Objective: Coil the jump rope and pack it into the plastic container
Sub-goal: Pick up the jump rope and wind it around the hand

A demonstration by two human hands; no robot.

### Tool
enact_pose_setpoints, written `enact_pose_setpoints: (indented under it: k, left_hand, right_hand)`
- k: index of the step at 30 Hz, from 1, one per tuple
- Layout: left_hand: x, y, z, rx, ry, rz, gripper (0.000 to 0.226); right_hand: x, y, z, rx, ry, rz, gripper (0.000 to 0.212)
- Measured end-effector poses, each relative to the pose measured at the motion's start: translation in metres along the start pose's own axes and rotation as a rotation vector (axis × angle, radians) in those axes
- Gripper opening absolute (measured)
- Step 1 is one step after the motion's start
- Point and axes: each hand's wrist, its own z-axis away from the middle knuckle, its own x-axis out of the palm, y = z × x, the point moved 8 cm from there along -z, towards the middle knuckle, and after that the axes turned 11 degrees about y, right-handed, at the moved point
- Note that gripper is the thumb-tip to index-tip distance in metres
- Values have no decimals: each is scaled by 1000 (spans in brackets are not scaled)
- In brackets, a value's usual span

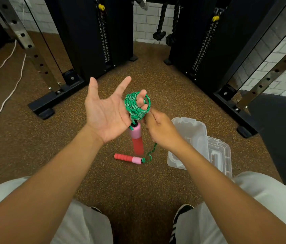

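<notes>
A green braided jump rope (136,107) is wound in several loops around two fingers of my left hand (107,111), whose palm faces up with thumb and forefinger spread. One red and pink handle (136,138) hangs straight down from the coil. My right hand (159,128) pinches the rope just right of the coil. The free end of the rope runs down under that hand to the second handle (128,158), which lies on the floor. A clear plastic container (189,136) stands open on the floor to the right, its lid (219,155) folded out.
Brown speckled rubber floor (156,76). Black weight stacks (93,36) and rack feet (54,101) stand ahead left and right. A white cord (7,95) trails at left. My knees and a black shoe (181,219) are at the bottom.
</notes>
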Motion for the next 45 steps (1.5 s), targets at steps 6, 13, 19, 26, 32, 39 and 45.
enact_pose_setpoints:
  k: [6, 13, 19, 26, 32, 39, 45]
  left_hand:
    - [-5, 6, -4, 121, 62, -81, 91]
    - [-10, 7, -7, 357, 174, -653, 76]
    - [-5, -5, -15, 361, 219, -940, 77]
    - [-11, -20, -8, 293, 68, -1253, 76]
    - [-5, -48, 7, -52, -78, -1228, 91]
    - [-6, -53, 16, -328, -57, -963, 106]
    - [-3, -30, 12, -277, 8, -567, 106]
  right_hand:
    - [11, -2, 9, -39, -109, 217, 29]
    - [23, -12, 20, -178, -211, 390, 32]
    - [15, -24, 20, -269, -206, 491, 29]
    - [-8, -40, 14, -303, -216, 454, 22]
    - [-18, -40, 12, -270, -234, 345, 24]
    - [-25, -33, 4, -213, -122, 199, 36]
    - [-30, -19, -3, -150, 21, 108, 47]
